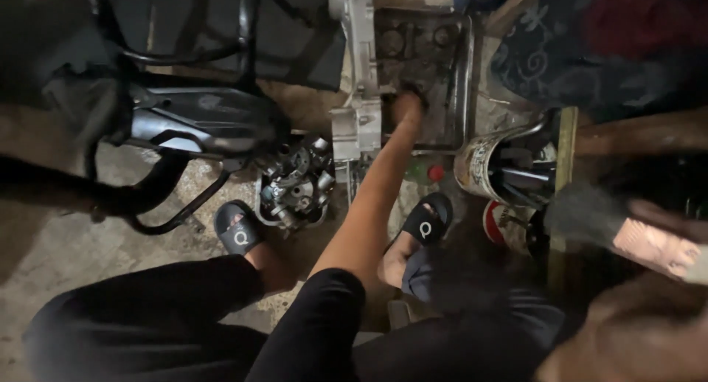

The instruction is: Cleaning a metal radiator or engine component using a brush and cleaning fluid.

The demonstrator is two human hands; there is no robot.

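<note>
My left arm reaches forward between my knees, and my left hand [406, 103] is down in a dark, greasy metal tray [463, 72] that holds several round engine parts. The hand is in shadow, so its grip is unclear. A silver engine casing [355, 120] stands against the tray's left side, right beside the hand. My right hand [656, 247] is a pale blur at the right edge, near an upright wooden plank [566, 168]; I cannot tell what it holds.
A round engine assembly [298, 184] lies on the concrete floor by my left sandal [239, 231]. Black motorbike bodywork and frame tubes [206, 120] fill the left. A tin can with tools [495, 168] and a red cap [436, 173] sit near my right sandal [428, 221].
</note>
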